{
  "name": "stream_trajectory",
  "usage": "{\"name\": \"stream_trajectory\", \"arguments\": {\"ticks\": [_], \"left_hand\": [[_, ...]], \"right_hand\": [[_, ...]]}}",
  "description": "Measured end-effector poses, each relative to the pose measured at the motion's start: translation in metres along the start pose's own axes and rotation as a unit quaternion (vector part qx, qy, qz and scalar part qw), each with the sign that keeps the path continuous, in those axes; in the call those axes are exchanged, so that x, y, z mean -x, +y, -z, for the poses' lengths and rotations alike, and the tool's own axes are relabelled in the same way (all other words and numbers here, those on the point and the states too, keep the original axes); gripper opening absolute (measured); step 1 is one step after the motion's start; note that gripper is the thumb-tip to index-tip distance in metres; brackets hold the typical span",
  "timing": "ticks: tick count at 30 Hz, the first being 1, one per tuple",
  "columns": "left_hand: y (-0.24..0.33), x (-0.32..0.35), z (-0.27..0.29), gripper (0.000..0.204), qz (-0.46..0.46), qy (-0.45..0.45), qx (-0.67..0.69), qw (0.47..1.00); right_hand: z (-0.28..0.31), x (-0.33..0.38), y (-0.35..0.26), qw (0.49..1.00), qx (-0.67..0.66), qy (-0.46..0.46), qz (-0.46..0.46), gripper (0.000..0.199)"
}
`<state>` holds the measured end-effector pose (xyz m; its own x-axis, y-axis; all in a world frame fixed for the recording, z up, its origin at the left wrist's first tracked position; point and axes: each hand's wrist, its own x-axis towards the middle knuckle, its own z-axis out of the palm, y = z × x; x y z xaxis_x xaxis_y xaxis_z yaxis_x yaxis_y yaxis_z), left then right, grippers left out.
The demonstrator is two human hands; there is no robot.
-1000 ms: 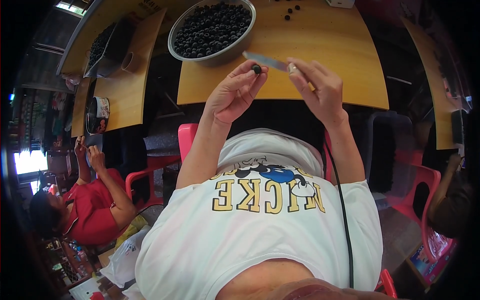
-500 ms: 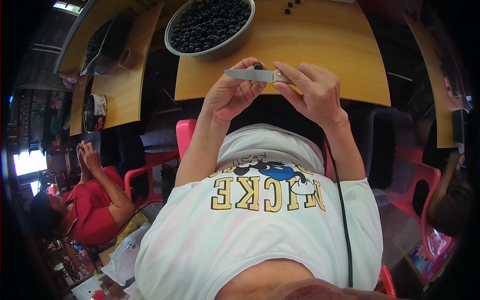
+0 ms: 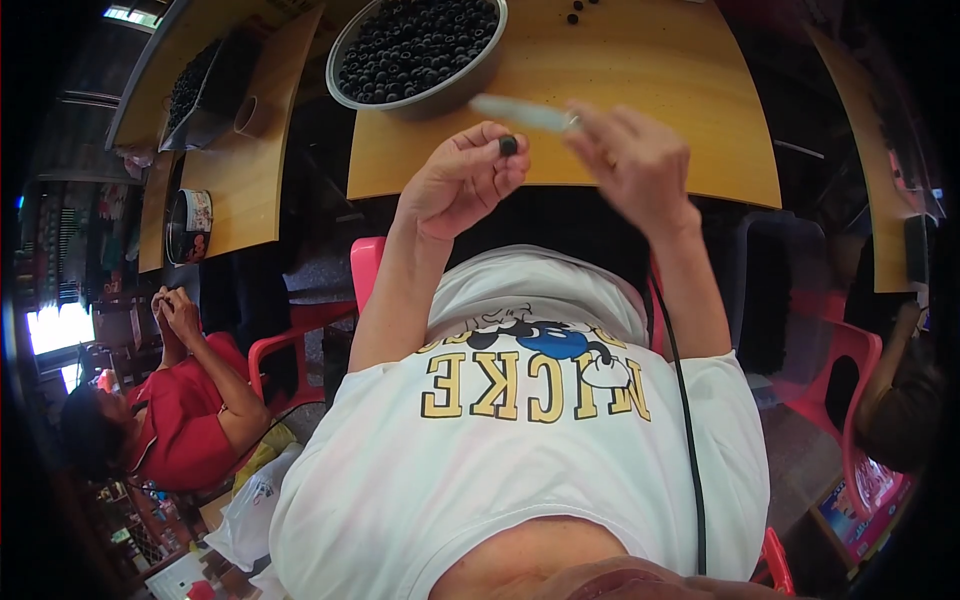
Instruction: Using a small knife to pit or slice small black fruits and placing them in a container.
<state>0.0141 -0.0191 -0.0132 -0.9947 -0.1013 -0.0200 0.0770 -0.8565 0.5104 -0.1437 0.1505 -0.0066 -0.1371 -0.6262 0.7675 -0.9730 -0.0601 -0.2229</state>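
My left hand [image 3: 462, 180] pinches a small black rubber piece [image 3: 508, 146], round and thick, between thumb and fingertips just in front of the table's near edge. In my right hand [image 3: 640, 170] is a small knife [image 3: 520, 112], its pale handle mostly hidden by the fingers. The blade is smeared by motion; it points left, beyond the black piece and apart from it. Past my left hand stands a grey basin [image 3: 470, 92] heaped with similar small black rings [image 3: 410, 50].
The wooden table [image 3: 650, 110] bears a few loose black pieces [image 3: 573, 18] at its far side. On the left, a person in red [image 3: 200, 415] works at another table [image 3: 245, 180] with a bin of black pieces [image 3: 195, 95]. Another person [image 3: 890, 400] sits at the right.
My right hand has lifted the knife away from the black piece, moving it farther out over the table. The left hand keeps its pinch and has shifted only slightly.
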Motion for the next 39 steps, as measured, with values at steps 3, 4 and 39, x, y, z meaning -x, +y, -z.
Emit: {"name": "stream_trajectory", "arguments": {"ticks": [3,4,39], "left_hand": [[-0.001,0.001,-0.007,0.023,0.007,-0.009,0.009,1.000],[-0.001,0.002,-0.008,0.023,-0.008,0.012,0.007,1.000],[0.111,-0.062,-0.028,0.024,-0.078,0.148,-0.880,0.444]], "right_hand": [[-0.001,0.007,0.031,0.991,0.071,0.032,-0.113,0.025],[0.002,0.005,0.027,0.977,-0.028,0.079,-0.194,0.026],[0.042,0.043,0.014,0.949,-0.102,0.053,-0.295,0.029]]}}
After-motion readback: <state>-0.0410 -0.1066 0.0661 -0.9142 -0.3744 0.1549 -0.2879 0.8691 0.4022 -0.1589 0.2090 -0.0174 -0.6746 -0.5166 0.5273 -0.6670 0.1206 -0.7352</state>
